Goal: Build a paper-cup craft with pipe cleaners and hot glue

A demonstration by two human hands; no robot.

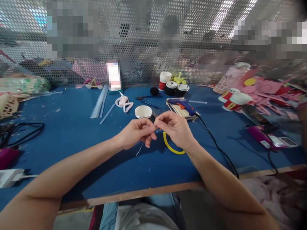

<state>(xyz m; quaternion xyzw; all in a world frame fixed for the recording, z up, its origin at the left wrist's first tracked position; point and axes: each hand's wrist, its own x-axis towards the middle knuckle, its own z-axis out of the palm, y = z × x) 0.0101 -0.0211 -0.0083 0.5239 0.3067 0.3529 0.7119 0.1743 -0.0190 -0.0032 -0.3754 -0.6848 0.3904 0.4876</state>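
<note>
My left hand (pixel 140 132) and my right hand (pixel 174 127) meet over the middle of the table, fingertips pinched close together. Whatever lies between them is too small to name. A thin silvery strand (pixel 139 149) shows just below my left hand; whether its upper end is in my fingers is hidden. Behind my left hand stands a white paper cup (pixel 143 111), its rim facing up. Under my right hand a yellow ring-shaped strip (pixel 171 148) lies on the blue table top (pixel 115 172), partly covered by the hand.
A blue glue gun (pixel 183 104) rests on wooden sticks, its black cable running to the front right. Pliers (pixel 146 96), clear glue sticks (pixel 99 102), a white ribbon (pixel 124 103) and black-wrapped cups (pixel 171 88) stand farther back. Pink cut-outs (pixel 266 92) crowd the right; perforated metal screens the back.
</note>
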